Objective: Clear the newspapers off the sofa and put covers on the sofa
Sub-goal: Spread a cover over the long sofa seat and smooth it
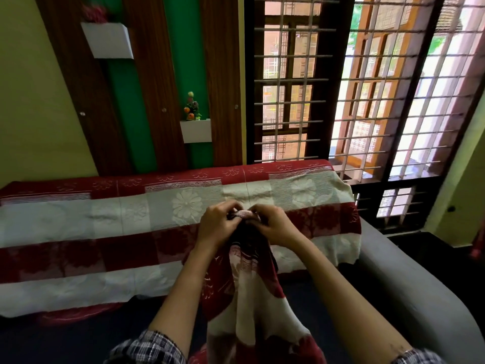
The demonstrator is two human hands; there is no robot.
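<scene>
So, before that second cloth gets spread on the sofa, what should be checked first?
1. Left grip and right grip pinch the cloth by its top edge: ok.
2. Cloth opened out: not ok, it hangs bunched.
3. Back cover lies draped over the backrest: ok.
4. Newspapers off the seat: ok, none in view.
5. Armrest covered: not ok, bare grey.

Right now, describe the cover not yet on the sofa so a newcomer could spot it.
Start at the sofa by the barred window, whose backrest wears a flat red-and-cream cover. In front of it, the left hand and right hand pinch a second cover at its top edge. Unlike the spread one, it hangs bunched.
</scene>
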